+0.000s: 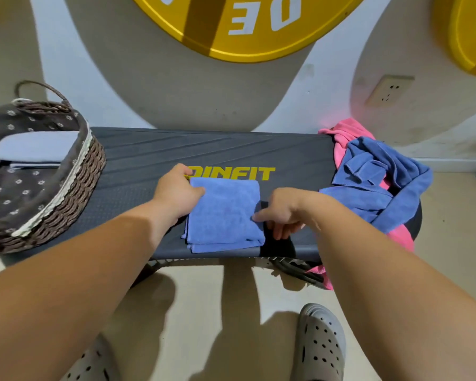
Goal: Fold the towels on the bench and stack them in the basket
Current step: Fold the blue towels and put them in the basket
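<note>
A folded blue towel [224,215] lies in the middle of the dark bench [138,160], near its front edge. My left hand [177,192] grips the towel's left edge, thumb on top. My right hand [282,213] is at the towel's right edge, with the index finger on the cloth and the other fingers curled beside it. A wicker basket [74,182] with a dotted dark liner stands on the bench's left end and holds folded light-blue towels [36,149]. A heap of unfolded blue towels [374,182] and pink towels [344,138] lies on the right end.
Large yellow weight plates [245,26] lean on the wall behind the bench. A wall socket [390,90] sits at the right. My grey clog shoes [322,345] stand on the floor in front of the bench.
</note>
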